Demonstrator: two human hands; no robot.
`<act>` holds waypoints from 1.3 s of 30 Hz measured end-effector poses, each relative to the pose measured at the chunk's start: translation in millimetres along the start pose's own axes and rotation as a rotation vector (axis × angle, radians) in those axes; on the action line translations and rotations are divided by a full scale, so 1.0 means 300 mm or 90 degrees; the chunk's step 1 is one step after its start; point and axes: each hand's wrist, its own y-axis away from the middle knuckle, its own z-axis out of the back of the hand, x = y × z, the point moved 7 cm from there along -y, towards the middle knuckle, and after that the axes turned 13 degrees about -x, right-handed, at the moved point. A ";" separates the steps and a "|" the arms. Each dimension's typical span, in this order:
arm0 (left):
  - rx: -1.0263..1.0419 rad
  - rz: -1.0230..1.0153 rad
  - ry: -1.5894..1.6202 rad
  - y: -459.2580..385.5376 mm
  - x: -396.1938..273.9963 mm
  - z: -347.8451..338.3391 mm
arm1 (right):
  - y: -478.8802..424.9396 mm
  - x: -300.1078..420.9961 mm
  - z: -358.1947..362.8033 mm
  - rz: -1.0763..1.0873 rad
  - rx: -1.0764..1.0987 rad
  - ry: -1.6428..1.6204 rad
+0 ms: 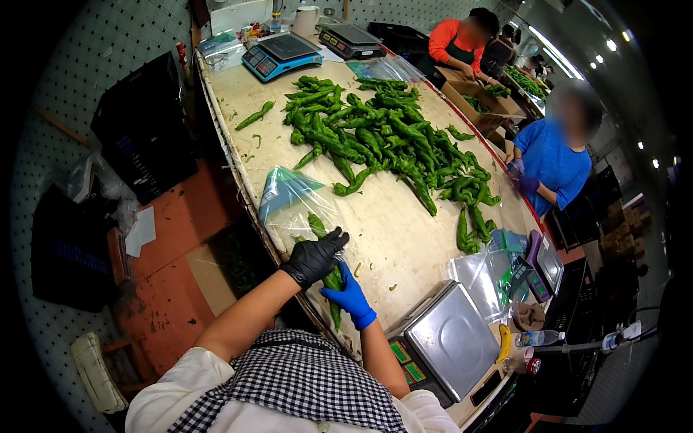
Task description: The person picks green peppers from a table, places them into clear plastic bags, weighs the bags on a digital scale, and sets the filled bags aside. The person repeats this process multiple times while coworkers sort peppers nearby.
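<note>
My left hand (pixel 313 257), in a black glove, grips the mouth of a clear plastic bag (pixel 330 204) with a blue and green printed corner. Long green peppers (pixel 316 223) show through the film just beyond its fingers. Close below it, my right hand (pixel 352 295) in a blue glove holds more long green peppers (pixel 332 280), their upper ends at the bag's mouth. The exact number is hidden by both hands. Across the table (pixel 373 216) spreads a large heap of green peppers (pixel 379 130). One pepper (pixel 255 116) lies apart on the left.
A scale with a steel pan (pixel 453 335) stands by my right arm, near flat plastic bags (pixel 479 281), a banana (pixel 504 343) and a water bottle (pixel 538 338). A blue scale (pixel 281 54) sits at the far end. Two people (pixel 557 157) (pixel 460 46) stand along the right side.
</note>
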 end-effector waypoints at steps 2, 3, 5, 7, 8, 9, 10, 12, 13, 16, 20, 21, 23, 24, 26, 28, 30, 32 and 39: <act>-0.014 -0.070 0.002 0.034 -0.029 -0.052 | -0.054 -0.077 0.041 -0.061 -0.022 -0.062; 0.034 -0.083 -0.004 0.024 -0.082 -0.043 | -0.065 -0.066 0.050 -0.092 -0.036 -0.093; 0.026 -0.122 0.013 0.055 -0.123 -0.028 | -0.049 0.000 0.052 -0.020 -0.093 -0.274; -0.036 -0.157 0.119 0.071 -0.104 -0.030 | -0.031 0.034 0.046 -0.027 -0.065 -0.377; -0.049 -0.149 0.096 0.070 -0.091 -0.018 | -0.021 0.064 0.064 -0.036 -0.105 -0.376; -0.061 -0.144 0.076 0.040 -0.110 0.034 | -0.032 0.035 0.102 -0.087 -0.104 -0.346; 0.028 -0.086 0.008 0.023 -0.112 0.063 | -0.028 -0.007 0.134 -0.178 -0.156 -0.417; -0.069 -0.101 -0.038 -0.001 -0.086 0.134 | -0.004 0.022 0.138 -0.286 -0.146 -0.475; -0.116 -0.117 -0.066 0.000 -0.047 0.138 | -0.007 0.060 0.128 -0.243 -0.131 -0.425; -0.107 -0.039 -0.005 0.026 -0.013 0.105 | -0.034 0.116 0.117 -0.159 -0.075 -0.386; -0.051 -0.080 0.124 0.064 -0.170 0.082 | -0.107 0.146 0.073 -0.086 -0.076 -0.504; -0.018 -0.085 0.123 0.062 -0.197 0.093 | -0.100 0.162 0.051 -0.111 -0.036 -0.509; -0.058 -0.018 0.131 0.036 -0.145 0.109 | -0.087 0.230 0.033 0.002 0.044 -0.266; -0.061 0.011 0.186 0.007 -0.128 0.128 | -0.101 0.152 0.040 -0.028 0.091 -0.090; -0.120 -0.034 0.250 0.014 -0.083 0.105 | -0.110 0.108 0.019 0.048 0.101 -0.044; -0.007 -0.029 0.167 0.038 -0.102 0.012 | -0.112 0.113 -0.029 0.127 0.146 0.021; 0.043 -0.070 0.209 0.049 -0.177 0.018 | -0.125 0.016 -0.017 0.026 0.107 -0.159; 0.088 -0.136 0.210 0.086 -0.198 0.003 | -0.181 -0.014 -0.054 0.015 0.134 -0.477; 0.234 -0.024 0.078 0.128 -0.143 0.020 | -0.189 -0.034 0.012 0.015 0.054 -0.378</act>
